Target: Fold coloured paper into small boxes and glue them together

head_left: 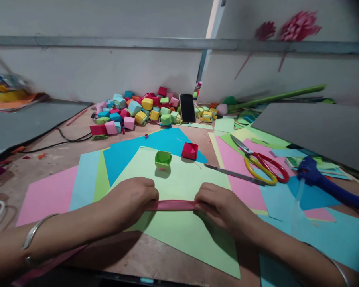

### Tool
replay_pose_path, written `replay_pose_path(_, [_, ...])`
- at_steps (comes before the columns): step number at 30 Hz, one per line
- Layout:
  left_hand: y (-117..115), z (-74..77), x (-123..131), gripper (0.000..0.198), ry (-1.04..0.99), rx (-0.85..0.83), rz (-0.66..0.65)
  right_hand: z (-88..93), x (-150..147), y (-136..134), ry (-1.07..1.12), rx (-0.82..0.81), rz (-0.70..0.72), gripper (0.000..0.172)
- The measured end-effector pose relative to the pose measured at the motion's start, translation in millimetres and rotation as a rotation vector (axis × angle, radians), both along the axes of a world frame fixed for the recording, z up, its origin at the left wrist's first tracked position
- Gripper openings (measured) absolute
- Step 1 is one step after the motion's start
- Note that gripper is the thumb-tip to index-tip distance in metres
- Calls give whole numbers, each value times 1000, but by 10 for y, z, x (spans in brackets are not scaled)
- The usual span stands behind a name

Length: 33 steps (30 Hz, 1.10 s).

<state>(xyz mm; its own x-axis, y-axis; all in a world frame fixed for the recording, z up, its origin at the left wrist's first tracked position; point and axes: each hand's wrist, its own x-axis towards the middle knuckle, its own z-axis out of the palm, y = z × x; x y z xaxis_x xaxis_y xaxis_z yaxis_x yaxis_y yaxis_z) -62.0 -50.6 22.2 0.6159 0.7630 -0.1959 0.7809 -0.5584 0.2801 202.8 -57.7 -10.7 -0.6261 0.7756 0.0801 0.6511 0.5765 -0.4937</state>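
Observation:
A narrow pink paper strip (176,205) is stretched level between my two hands, above a pale green sheet (191,235). My left hand (137,197) pinches its left end, and my right hand (217,201) pinches the right end. The fingertips of both hands are partly hidden behind the knuckles. Just beyond the strip sits a small open green paper box (163,159). To its right, a red paper box (190,151) lies near the edge of a blue sheet (167,139).
Scissors (257,159) with red and yellow handles and a metal blade (233,174) lie right. Beyond them is a blue glue gun (326,185). Several coloured paper cubes (134,108) are heaped at the back beside a phone (187,108). Pink sheets (48,193) lie left.

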Motion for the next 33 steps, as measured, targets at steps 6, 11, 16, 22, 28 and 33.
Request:
replay_pose_path(6, [18,-39,42,25,-44,41,-26,25,-8,1,-24,119,35,15])
replay_pose_path(11, [21,-23,49,22,-106,-44,-20,-34,-26,13,11,190,71,21])
replay_pose_path(16, [46,18,54,20,-144,-104,12,-35,-24,40,-75,45,33,15])
replay_pose_path(22, [80,12,152,17,-95,-133,38,-23,-55,49,-228,35,-26,12])
replay_pose_path(28, [123,-55,182,18,-102,-178,29,9,-51,42,-206,36,9,22])
replay_pose_path(33, [127,-57,189,17,-106,-199,44,4,-71,36,-173,10,-25,16])
